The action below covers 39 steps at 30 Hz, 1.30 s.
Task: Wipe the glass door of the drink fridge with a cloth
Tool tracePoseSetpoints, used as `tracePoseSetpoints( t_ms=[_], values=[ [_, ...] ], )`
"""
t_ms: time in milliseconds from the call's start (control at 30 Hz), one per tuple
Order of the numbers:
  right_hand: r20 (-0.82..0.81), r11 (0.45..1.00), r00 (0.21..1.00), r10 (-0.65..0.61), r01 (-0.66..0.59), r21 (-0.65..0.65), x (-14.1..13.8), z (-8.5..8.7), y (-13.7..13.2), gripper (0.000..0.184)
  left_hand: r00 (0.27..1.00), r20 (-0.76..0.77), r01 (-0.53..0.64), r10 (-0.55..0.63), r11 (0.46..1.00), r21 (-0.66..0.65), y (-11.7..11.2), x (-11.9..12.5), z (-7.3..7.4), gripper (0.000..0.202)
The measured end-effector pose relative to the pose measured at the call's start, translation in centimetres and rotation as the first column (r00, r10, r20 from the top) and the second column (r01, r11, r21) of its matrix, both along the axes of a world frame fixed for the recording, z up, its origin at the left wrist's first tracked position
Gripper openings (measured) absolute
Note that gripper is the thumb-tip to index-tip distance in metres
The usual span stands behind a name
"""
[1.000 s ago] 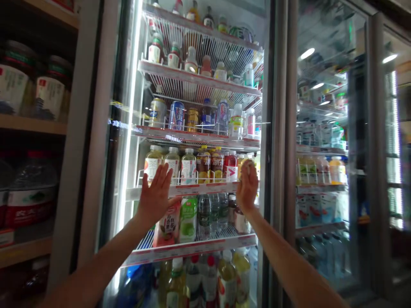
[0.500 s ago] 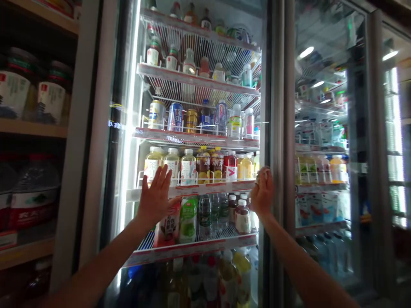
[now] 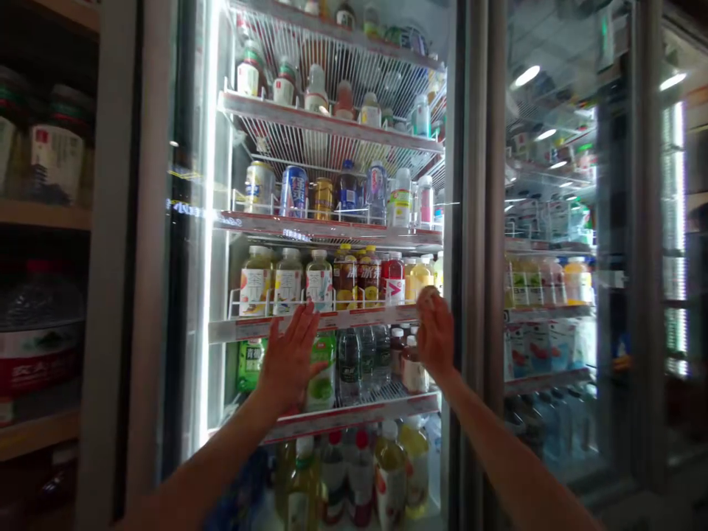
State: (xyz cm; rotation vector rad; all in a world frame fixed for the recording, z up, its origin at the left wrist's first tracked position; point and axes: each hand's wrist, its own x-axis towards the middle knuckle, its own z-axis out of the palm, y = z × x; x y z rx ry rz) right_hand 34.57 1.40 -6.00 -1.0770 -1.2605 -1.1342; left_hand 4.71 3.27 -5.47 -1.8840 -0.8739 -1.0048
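Observation:
Before me stands a drinks fridge with a glass door (image 3: 332,234) that carries reflections of lights and lettering. My left hand (image 3: 290,354) is raised with fingers stretched and apart, holding nothing; it is in front of a green bottle (image 3: 321,372). Whether its palm touches the glass I cannot tell. My right hand (image 3: 435,335) is near the door's right side, fingers bent over a small pale crumpled wad (image 3: 428,295), which looks like cloth or tissue and is mostly covered. Behind the glass are tea bottles (image 3: 288,280) and a red bottle (image 3: 394,280).
The door's metal frame (image 3: 479,243) runs upright at the right, beside a second fridge (image 3: 547,295) of drinks. At left, a wooden shelf (image 3: 44,215) bears large bottles (image 3: 58,158). Cans (image 3: 293,192) and more bottles fill the upper racks.
My right hand has moved left across the glass, away from the frame, with the wad. My left hand has shifted right and slightly down. The view has turned slightly.

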Motion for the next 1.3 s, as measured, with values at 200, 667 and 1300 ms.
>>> tracePoseSetpoints(
  t_ms=[200,667,1300],
  values=[
    [0.002,0.998,0.998,0.067,-0.067,0.000,-2.7,-0.7,0.4,0.062,1.000,0.020,0.015,-0.014,0.999,-0.033,0.0,0.2,0.1,0.077],
    [-0.274,0.999,0.962,0.005,0.007,0.043,1.3,-0.3,-0.2,0.056,0.973,0.089,0.213,-0.212,0.977,0.001,0.4,-0.6,-4.6,0.074],
    [0.069,0.995,0.994,0.089,-0.085,-0.054,-4.3,-2.6,0.3,0.060,0.997,0.055,0.049,-0.047,0.998,-0.032,-0.4,-1.7,-6.9,0.080]
  ],
)
